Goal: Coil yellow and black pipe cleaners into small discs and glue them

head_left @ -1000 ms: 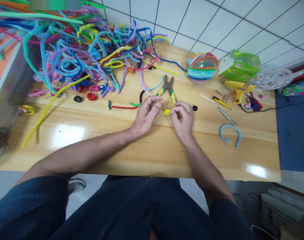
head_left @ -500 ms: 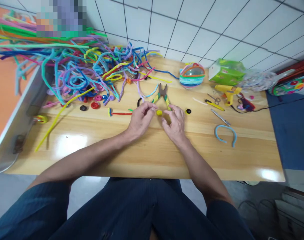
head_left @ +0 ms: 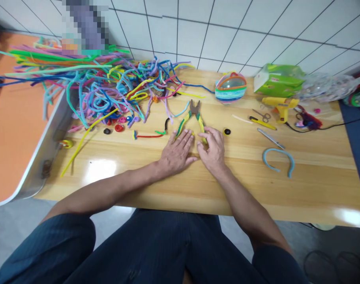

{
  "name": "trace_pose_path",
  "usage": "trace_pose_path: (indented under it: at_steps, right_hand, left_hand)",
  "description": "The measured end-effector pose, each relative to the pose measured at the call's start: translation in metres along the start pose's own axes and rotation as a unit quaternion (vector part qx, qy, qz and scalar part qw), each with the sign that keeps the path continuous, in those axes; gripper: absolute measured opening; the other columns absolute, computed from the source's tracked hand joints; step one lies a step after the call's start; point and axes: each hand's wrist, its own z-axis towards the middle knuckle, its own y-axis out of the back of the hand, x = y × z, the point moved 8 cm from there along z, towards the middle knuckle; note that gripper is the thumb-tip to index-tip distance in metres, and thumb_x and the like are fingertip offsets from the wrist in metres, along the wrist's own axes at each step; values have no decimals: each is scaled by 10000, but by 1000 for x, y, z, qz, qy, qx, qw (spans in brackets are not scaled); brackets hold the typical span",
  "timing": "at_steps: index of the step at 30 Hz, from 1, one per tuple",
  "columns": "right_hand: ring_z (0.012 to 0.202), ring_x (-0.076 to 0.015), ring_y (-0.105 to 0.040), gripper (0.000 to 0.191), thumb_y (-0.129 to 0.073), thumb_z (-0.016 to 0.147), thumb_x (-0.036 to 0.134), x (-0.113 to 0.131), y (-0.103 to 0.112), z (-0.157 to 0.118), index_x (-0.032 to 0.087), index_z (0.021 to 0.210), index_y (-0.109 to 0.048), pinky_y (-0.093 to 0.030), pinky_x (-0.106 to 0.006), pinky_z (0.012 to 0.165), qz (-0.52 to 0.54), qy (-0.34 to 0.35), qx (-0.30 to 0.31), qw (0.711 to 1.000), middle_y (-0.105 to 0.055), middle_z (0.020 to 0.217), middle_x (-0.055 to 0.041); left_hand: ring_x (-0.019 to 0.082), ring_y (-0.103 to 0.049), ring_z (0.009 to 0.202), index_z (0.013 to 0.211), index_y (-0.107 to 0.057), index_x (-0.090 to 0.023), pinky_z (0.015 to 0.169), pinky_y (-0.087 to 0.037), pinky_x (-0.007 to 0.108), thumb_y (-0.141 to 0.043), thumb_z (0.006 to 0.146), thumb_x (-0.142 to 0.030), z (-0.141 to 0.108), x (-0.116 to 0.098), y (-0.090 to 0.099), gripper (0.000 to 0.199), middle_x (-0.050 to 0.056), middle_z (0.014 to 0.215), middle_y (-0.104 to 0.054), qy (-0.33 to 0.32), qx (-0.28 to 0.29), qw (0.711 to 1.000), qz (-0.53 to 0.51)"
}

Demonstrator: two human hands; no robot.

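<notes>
My left hand lies flat, palm down on the wooden table, fingers stretched out. Beneath its fingertips shows only a sliver of the yellow coil; the rest is covered. Close beside it, my right hand rests with bent fingers, thumb and forefinger apart, nothing visible between them. It is at the right handle of the pliers, which lie with spread green-and-yellow handles just beyond both hands. Left of my left hand is a red pipe-cleaner piece with a blue-and-yellow end. A small black disc with a yellow rim sits right of my right hand.
Tangled pipe cleaners heap up at the back left. A striped round object stands by the tiled wall. To the right are a yellow glue gun, scissors, a yellow cutter and a blue curved pipe cleaner.
My left hand has gone from pinched fingers beside the yellow coil to lying flat over it. My right hand stays nearby, fingers still bent. The view has shifted slightly.
</notes>
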Motion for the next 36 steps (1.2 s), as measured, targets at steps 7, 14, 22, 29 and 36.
trace_pose_path:
  at_steps: [7,14,22,29,36]
  right_hand:
    - [1293,-332,-650,234,-638,972,253,0,-4,0,255,1190,-722,-510,-580,1141,-7,-4,20,1000,-711,1355,-137]
    - [1292,-342,-654,238,-639,973,242,-3,-7,-2,231,1193,-729,-510,-595,1139,3,-2,24,1000,-715,1345,-154]
    - [1247,-330,-700,210,-671,979,256,1,0,0,258,1180,-731,-546,-577,1098,15,18,-6,1000,-748,1301,-130]
    - [1220,-325,-712,177,-682,974,246,2,3,0,272,1141,-735,-548,-578,1094,38,15,-27,999,-767,1264,-113]
    - [1195,-307,-727,150,-675,977,229,6,2,0,263,1110,-736,-567,-562,1072,43,25,-31,998,-784,1223,-104]
  left_hand:
    - [419,-383,1657,1600,-571,-142,1366,-235,669,-602,1059,-564,-1,0,13,687,228,1747,-447,-5,2,1000,-9]
    - [433,-398,1642,1627,-542,-117,1360,-244,695,-569,1070,-592,2,1,8,733,199,1688,-544,9,26,1000,0]
    - [401,-433,1627,1565,-584,-133,1326,-341,638,-596,1067,-583,-7,-8,24,672,225,1707,-507,-52,5,999,-13]
    - [251,-734,1002,1009,-744,-193,898,-556,407,-510,1112,-283,-66,54,88,271,121,1097,-811,8,-50,998,-39]
    - [272,-714,922,938,-733,-204,849,-546,410,-555,1056,-297,-91,132,109,233,123,971,-774,149,-135,979,10]
